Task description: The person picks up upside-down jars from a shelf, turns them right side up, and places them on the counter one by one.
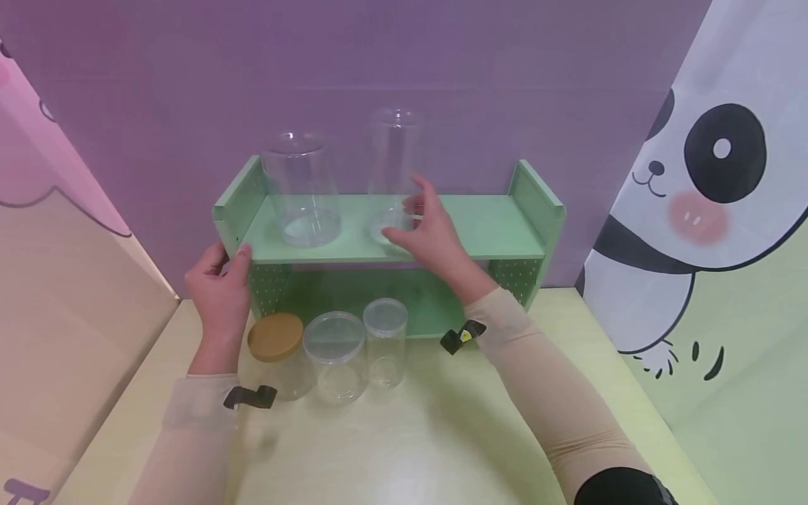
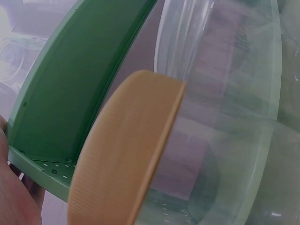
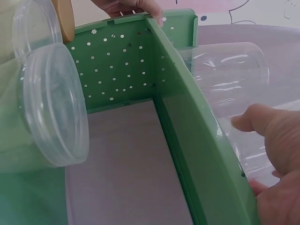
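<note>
A green two-tier shelf [image 1: 391,257] stands on the table. My left hand [image 1: 221,294] grips its left side panel, thumb on the front edge. On the upper tier are a wide clear jar [image 1: 301,182] at the left and a tall narrow clear jar [image 1: 394,154] near the middle. My right hand [image 1: 435,231] holds the tall jar low down, thumb in front and fingers at its right side. Both hands also show in the right wrist view, the left hand [image 3: 129,7] on the panel and the right hand [image 3: 281,154] at the jar.
On the table before the shelf stand a jar with a tan lid [image 1: 276,337], a jar with a clear lid [image 1: 334,351] and a narrower clear-lidded jar [image 1: 386,344]. A purple backdrop [image 1: 467,91] rises behind; a panda-printed wall [image 1: 713,280] is at the right.
</note>
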Demonstrator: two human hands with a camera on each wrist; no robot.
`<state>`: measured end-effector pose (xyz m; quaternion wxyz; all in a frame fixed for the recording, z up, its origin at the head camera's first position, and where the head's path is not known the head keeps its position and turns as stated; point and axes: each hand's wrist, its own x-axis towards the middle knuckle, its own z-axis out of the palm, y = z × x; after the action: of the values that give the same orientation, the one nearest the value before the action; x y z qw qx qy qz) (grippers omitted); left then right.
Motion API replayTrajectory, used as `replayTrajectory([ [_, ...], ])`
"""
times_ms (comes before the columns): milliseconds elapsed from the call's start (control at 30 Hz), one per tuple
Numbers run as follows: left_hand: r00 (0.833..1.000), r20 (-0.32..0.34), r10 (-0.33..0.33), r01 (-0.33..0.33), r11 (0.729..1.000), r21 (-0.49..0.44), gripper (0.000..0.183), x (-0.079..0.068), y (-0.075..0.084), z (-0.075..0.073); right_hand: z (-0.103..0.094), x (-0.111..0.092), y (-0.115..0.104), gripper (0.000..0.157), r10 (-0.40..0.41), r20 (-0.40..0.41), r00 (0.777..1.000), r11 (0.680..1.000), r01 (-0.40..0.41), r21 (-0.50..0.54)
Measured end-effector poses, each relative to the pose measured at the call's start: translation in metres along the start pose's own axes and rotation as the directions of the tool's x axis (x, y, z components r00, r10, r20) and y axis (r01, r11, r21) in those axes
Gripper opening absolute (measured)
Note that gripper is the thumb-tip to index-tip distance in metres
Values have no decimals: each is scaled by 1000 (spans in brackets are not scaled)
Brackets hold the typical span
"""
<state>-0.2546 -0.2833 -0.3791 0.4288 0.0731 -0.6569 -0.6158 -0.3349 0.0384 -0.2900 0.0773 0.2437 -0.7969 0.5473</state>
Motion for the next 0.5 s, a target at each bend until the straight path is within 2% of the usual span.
replayTrajectory([
  [233, 1000, 3, 5, -5, 1000, 11, 30, -1, 3, -1, -6, -15, 0, 104, -82, 16, 997, 994, 81, 69],
  [500, 1000, 3, 0, 0, 1000, 9, 31, -1, 2, -1, -11, -44, 2, 103, -152, 66, 986, 985, 145, 93],
])
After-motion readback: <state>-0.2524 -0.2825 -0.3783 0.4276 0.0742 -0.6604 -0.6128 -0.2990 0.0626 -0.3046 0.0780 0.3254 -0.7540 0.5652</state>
